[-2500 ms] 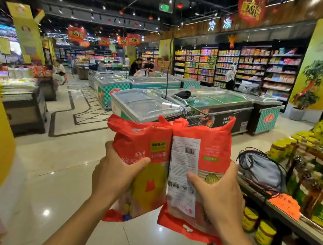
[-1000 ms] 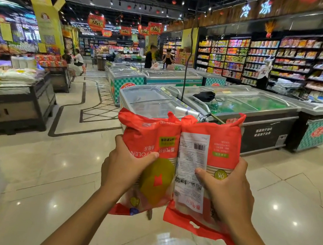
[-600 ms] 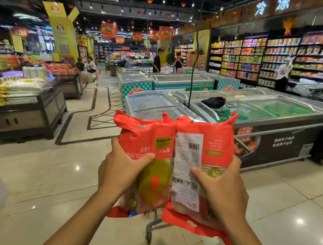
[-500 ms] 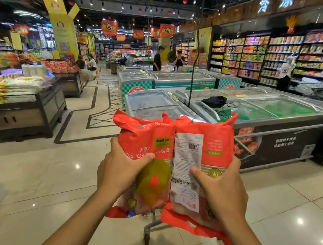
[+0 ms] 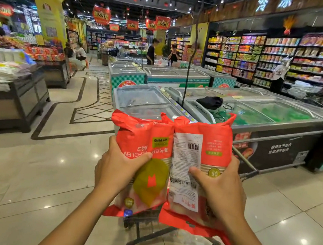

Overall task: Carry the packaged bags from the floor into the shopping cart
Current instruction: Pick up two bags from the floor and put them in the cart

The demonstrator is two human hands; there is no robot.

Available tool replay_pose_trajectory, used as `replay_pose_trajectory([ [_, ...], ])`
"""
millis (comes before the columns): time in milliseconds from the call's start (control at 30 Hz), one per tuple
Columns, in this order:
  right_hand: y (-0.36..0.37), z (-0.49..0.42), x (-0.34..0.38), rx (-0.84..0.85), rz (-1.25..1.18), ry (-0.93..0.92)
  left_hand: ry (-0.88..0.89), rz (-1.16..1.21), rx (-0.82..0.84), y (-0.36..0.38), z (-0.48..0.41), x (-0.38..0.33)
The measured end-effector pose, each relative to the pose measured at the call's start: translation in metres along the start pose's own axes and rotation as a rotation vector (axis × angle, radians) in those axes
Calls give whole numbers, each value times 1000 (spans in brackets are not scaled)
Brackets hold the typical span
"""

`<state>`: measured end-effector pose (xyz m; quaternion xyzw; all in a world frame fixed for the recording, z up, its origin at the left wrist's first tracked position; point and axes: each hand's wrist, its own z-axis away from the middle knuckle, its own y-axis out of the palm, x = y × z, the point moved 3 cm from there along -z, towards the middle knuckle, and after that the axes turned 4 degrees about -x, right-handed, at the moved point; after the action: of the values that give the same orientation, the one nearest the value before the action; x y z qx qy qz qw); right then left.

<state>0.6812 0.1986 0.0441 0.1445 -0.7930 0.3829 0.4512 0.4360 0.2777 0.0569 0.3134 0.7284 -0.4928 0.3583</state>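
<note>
Compared with two and a half seconds ago, we no longer see the shelf of jars on the right; the freezers [image 5: 269,124] fill that side and stand nearer. The cart [image 5: 138,232] was then only a bit of wire behind the bags. Now its dark lower frame and two wheels show beneath them, more than half a second ago, and part of its rim sticks out past the right bag's edge. The grip on the bags looks the same throughout.

Both arms reach forward from the bottom of our view, wrists level, backs of the hands toward us. The left hand [image 5: 117,170] grips the left bag [image 5: 146,141] at its middle, with the thumb laid across the front above the yellow patch and the fingers curled round behind, out of sight. The right hand [image 5: 221,190] grips the right bag [image 5: 201,140] the same way, thumb pressed on the white label, fingers wrapped round the far edge.

The two red bags stand upright with their print upside down, touching along their inner edges. They are off the floor [image 5: 26,176], held in the air over the cart and not yet in it.
</note>
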Motion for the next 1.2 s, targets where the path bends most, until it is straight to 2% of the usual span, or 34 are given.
replay_pose_trajectory([
  [333, 100, -140, -6, 5, 17, 27, -37, 83, 48, 78, -165, 40],
  [567, 140, -215, -41, 22, -9, 66, -100, 58, 81, 129, -238, 74],
  [767, 208, -275, -98, 153, -75, 156, -242, 7, 108, 198, -284, 117],
  [900, 278, -319, -154, 278, -101, 265, -336, -81, 142, 248, -311, 154],
  [1200, 438, -394, -280, 536, -87, 515, -670, -216, 177, 355, -366, 262],
])
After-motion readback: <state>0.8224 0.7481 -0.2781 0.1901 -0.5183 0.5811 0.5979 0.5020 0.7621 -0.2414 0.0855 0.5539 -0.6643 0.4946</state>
